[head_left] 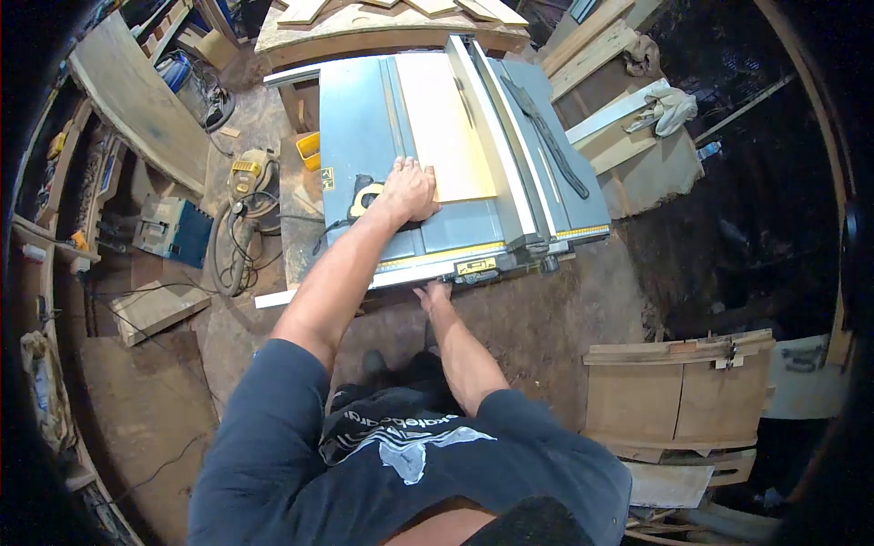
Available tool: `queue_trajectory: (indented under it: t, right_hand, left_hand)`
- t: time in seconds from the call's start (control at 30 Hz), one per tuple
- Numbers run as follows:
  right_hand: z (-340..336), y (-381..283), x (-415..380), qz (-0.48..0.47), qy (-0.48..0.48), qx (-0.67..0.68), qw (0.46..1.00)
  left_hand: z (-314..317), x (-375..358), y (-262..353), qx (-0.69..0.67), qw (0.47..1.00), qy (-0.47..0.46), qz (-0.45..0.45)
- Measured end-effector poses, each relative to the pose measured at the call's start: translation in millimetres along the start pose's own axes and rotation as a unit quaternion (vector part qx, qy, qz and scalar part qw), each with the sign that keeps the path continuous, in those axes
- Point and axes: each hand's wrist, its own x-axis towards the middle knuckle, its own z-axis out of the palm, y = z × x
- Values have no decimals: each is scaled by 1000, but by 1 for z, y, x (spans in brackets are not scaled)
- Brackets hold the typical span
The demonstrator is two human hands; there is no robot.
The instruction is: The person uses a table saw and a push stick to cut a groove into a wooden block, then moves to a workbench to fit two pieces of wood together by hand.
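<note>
My left hand (411,189) lies on the near left corner of a pale wooden board (451,136), its fingers pointing away from me. This board rests flat on the grey table saw (350,109), beside the long metal fence (492,136). Just left of my left hand is a yellow and black tape measure (366,196). Below the saw's front rail (410,270), my right hand (434,293) reaches under the edge near the yellow label; most of its fingers are hidden. A black push stick (546,136) lies right of the fence.
Wooden pieces (391,20) lie on a bench beyond the saw. On the left are a sander (248,173) with a hose and cables, and a blue-grey case (173,229). Planks (619,118) lean at the right; wooden panels (678,396) stand at lower right.
</note>
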Motion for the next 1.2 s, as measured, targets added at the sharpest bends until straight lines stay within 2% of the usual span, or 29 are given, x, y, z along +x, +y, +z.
queue_trajectory:
  t: [0.03,0.07,0.2,0.27,0.37,0.4,0.43,0.47,0.5,0.53,0.6,0.63,0.67,0.7,0.73,0.77,0.8,0.83,0.9,0.93,1.0,1.07,1.2]
  right_hand:
    - [-9,11,13,-3,27,0,1000]
    - [-29,31,45,-22,-12,-32,999]
    - [-30,23,43,17,21,19,999]
    - [-35,24,49,23,-30,71,997]
    - [-14,4,4,-16,-54,63,996]
    - [-88,87,126,-275,-150,-317,895]
    - [-71,54,105,-274,-148,-316,896]
    - [-54,33,69,-152,-80,-151,974]
    - [-24,25,31,-23,-11,21,999]
    - [-50,29,61,-25,-10,21,999]
    - [-77,89,123,-214,-128,-143,958]
    - [-83,99,135,-216,-127,-144,957]
    - [-89,107,142,-303,-101,-267,909]
    - [-92,110,146,-382,-73,-383,838]
    - [-78,69,124,-382,-72,-384,837]
    - [-56,47,93,-215,-68,-172,959]
    - [-33,36,57,-30,-59,55,996]
    - [-19,23,33,-31,-59,54,996]
    - [-3,11,11,39,59,-15,997]
    - [1,10,9,39,60,-15,997]
    - [7,9,4,83,50,67,993]
    - [11,11,-2,72,29,97,992]
    - [21,5,-23,58,6,135,989]
  left_hand:
    - [-4,0,0,-3,1000,-11,-2]
    - [-7,2,-1,-5,1000,-23,-4]
    - [-7,8,-4,-9,1000,-27,-9]
    - [-8,11,-8,-13,1000,-19,-12]
    - [-19,17,-10,-12,998,-57,-11]
    - [-22,17,-11,-12,998,-60,-9]
    - [-24,19,-12,-14,998,-66,-12]
    - [-25,21,-12,-16,997,-70,-15]
    - [-25,23,-13,-16,997,-69,-13]
    - [-25,25,-14,-18,997,-71,-15]
    - [-25,28,-17,-20,997,-71,-17]
    - [-25,30,-19,-20,997,-71,-17]
    - [-24,31,-20,-21,997,-71,-17]
    - [-21,34,-22,-23,997,-70,-16]
    - [-18,36,-24,-17,998,-64,-14]
    - [-17,37,-25,-11,998,-56,-12]
    - [-17,38,-26,-11,998,-56,-11]
    - [-18,39,-27,-15,998,-58,-13]
    - [-20,42,-30,-20,998,-58,-13]
    - [-19,43,-31,-18,998,-54,-15]
    - [-16,44,-33,-19,998,-50,-16]
    - [-12,46,-34,-34,999,2,-24]
    - [-19,50,-37,-34,998,-38,-23]
